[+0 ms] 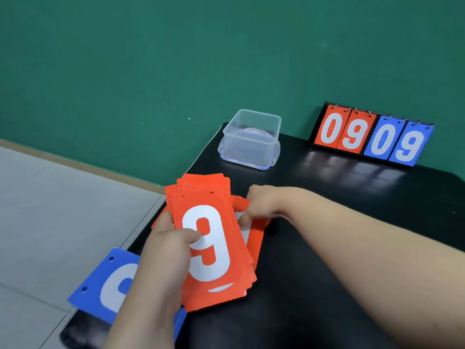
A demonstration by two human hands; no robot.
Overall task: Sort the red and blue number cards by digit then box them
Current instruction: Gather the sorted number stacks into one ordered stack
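Note:
My left hand (167, 250) grips a fanned stack of red number cards (214, 275), its thumb pressed on the top card, which shows a white 9. To the right of the stack, my right hand (261, 206) pinches the edge of another red card (256, 238) that lies partly under the stack on the black table. A stack of blue cards (100, 283) with a large white digit sits at the table's near left corner, partly hidden by my left forearm. A clear plastic box (251, 139) stands open at the back of the table with no cards in it.
A flip scoreboard (372, 136) showing red 09 and blue 09 stands at the back right against the green wall. The black table (352, 197) ends just left of the cards, with grey floor beyond its edge.

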